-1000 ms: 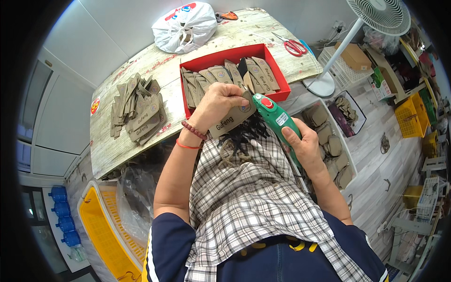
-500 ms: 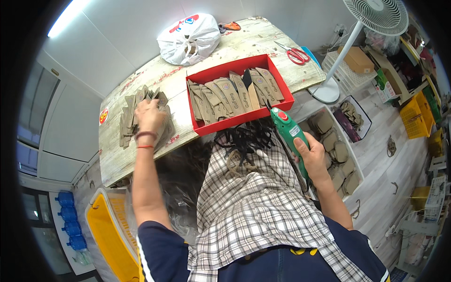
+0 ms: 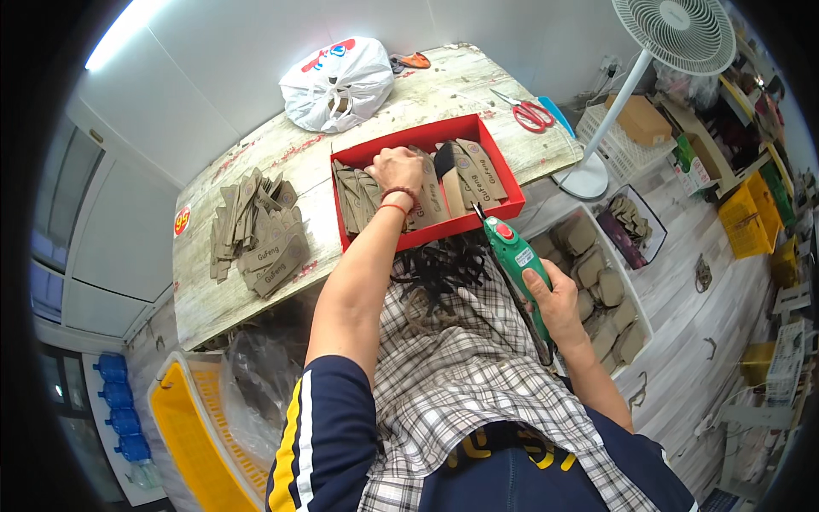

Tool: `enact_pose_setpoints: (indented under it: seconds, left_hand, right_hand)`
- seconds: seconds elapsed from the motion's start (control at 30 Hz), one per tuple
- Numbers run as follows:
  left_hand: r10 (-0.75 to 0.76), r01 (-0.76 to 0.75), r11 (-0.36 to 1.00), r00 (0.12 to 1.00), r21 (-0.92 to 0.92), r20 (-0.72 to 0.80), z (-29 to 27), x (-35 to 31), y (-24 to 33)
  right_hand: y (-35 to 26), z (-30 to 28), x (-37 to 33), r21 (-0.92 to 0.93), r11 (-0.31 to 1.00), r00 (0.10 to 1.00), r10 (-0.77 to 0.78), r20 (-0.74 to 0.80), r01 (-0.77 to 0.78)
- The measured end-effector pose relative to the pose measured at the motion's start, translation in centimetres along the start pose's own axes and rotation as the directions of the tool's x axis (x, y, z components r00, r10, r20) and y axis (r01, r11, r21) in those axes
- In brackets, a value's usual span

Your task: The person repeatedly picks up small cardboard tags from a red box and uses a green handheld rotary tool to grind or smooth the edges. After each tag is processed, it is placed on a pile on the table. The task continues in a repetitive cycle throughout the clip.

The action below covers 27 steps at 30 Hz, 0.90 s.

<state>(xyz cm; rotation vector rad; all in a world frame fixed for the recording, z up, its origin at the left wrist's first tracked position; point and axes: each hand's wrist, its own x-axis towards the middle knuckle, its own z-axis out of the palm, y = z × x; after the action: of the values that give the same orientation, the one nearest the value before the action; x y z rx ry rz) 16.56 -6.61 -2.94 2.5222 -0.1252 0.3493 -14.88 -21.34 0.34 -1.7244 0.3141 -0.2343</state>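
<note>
Your right hand [image 3: 553,294] gripped the green tool [image 3: 510,250]; your left hand [image 3: 397,169], grip hidden, was inside the red box [image 3: 448,226].

Left hand [image 3: 397,171] in box [image 3: 444,228], green tool [image 3: 514,258]

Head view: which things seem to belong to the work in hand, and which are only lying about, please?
Likely in use:
- green handheld power tool, in the right hand
- red box, left hand inside
- flat tan pieces, boxed and piled

Apparently just around:
- red-handled scissors
- white plastic bag
- white fan
</note>
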Motion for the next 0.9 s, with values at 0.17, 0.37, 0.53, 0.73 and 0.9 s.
enact_pose_setpoints:
  seconds: [0.17, 0.37, 0.53, 0.73, 0.9]
  left_hand:
    - [-0.195, 0.147, 0.638, 0.980, -0.755, 0.026, -0.9, 0.8, -3.9]
    - [-0.275, 0.225, 0.205, 0.947, -0.953, 0.164, -5.5, -2.6, -1.2]
    - [-0.121, 0.276, -0.015, 0.954, -0.961, 0.275, -8.6, -7.9, 1.4]
    - [-0.158, 0.281, -0.095, 0.943, -0.955, 0.293, -8.9, -11.2, 2.9]
    - [-0.140, 0.282, -0.124, 0.944, -0.951, 0.298, -8.3, -11.8, 3.2]
  right_hand:
    - [-0.3, 1.3, 1.3, 0.061, 0.997, 0.999, -0.041, 0.002, 0.041]
    - [-2.5, 2.7, 1.8, 0.016, 0.996, 0.996, -0.089, -0.027, 0.090]
    - [-2.7, 3.2, 2.0, -0.052, 0.989, 0.987, -0.142, -0.070, 0.139]
    - [-2.7, 3.2, 1.2, -0.086, 0.987, 0.988, -0.141, -0.071, 0.135]
    - [-2.7, 2.8, 0.8, -0.100, 0.986, 0.988, -0.141, -0.063, 0.134]
